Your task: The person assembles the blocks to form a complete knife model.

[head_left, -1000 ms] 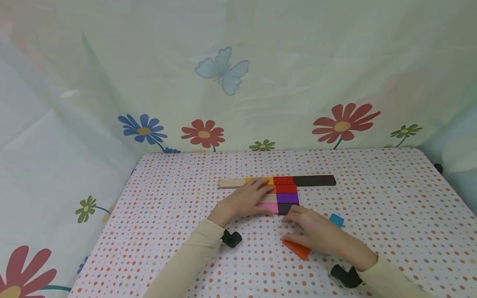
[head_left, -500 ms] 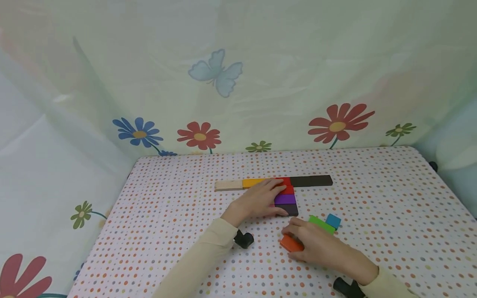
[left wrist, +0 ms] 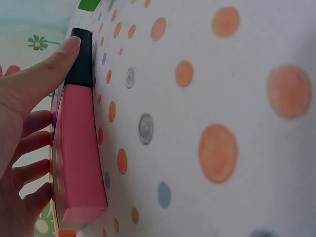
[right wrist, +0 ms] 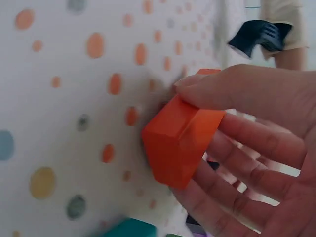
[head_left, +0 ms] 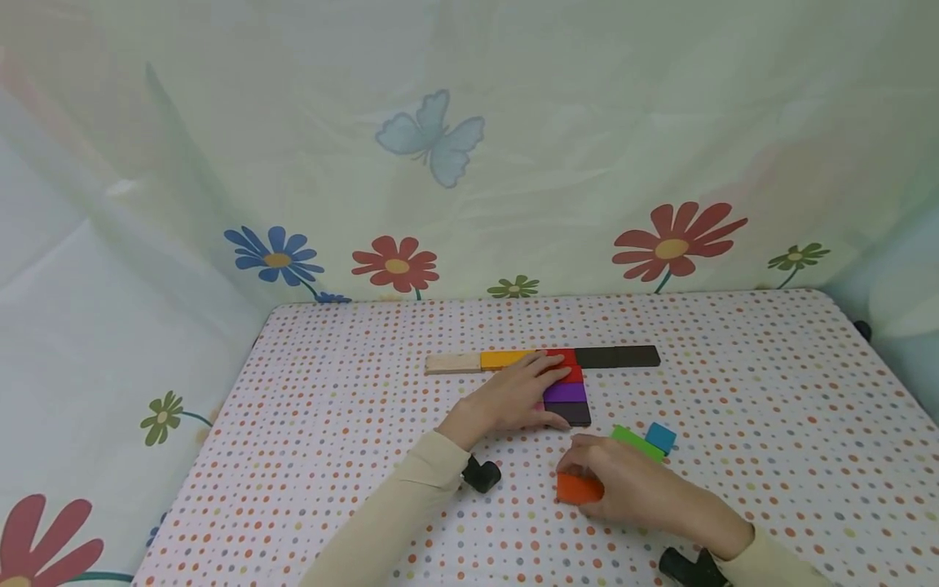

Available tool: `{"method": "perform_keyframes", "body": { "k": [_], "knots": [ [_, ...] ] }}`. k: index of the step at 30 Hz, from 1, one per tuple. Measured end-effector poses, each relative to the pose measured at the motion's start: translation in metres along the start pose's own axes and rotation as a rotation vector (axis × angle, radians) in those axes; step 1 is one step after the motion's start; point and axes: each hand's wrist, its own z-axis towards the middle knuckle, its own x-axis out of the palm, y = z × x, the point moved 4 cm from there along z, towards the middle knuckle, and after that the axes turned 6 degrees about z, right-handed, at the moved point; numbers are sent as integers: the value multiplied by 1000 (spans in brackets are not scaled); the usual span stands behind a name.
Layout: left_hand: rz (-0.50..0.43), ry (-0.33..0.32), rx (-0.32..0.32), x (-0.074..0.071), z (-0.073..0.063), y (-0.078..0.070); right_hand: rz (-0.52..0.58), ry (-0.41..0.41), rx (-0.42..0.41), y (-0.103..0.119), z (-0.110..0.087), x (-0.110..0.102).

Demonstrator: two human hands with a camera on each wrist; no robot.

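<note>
My left hand [head_left: 513, 399] rests on a patch of coloured blocks, its fingers spread over the top. In the left wrist view its thumb touches the end of a dark block [left wrist: 81, 64] that meets a pink block [left wrist: 81, 148]. Right of this hand show a purple block [head_left: 565, 393] and a red block [head_left: 575, 375]; it covers others. Nearer the front, my right hand [head_left: 634, 481] pinches an orange block [right wrist: 173, 136] with slanted faces between thumb and fingers, close over the table. Just beyond that hand lie a green block [head_left: 637, 443] and a blue block [head_left: 661, 438].
A straight row runs along the patch's far side: a plain wood block [head_left: 452, 364], a yellow block [head_left: 506, 359], red, then a long black strip [head_left: 618, 356]. The dotted tablecloth [head_left: 352, 440] meets a flowered curtain [head_left: 557, 163] behind. Black devices sit at both wrists.
My left hand has slid right across the patch, covering its left blocks. My right hand has closed its grip on the orange block and turned it; the green block has come into view.
</note>
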Motion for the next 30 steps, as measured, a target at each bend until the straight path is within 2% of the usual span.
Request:
{"method": "perform_keyframes", "body": {
  "k": [4, 6, 10, 15, 21, 30],
  "knots": [
    [-12, 0, 4, -1, 1, 0, 42, -37, -61, 3, -4, -19],
    [-14, -2, 7, 0, 1, 0, 29, -69, -88, 3, -3, -32],
    [-14, 1, 2, 1, 2, 1, -58, -160, -116, -4, 4, -61],
    [-29, -1, -8, 2, 0, 2, -134, -268, -88, -27, 18, -86],
    [-43, -1, 1, 4, 0, 3, -179, -323, -42, -52, 34, -94],
    [-63, -12, 10, 7, 1, 5, -286, -296, 40, -58, 50, -90]
  ]
}}
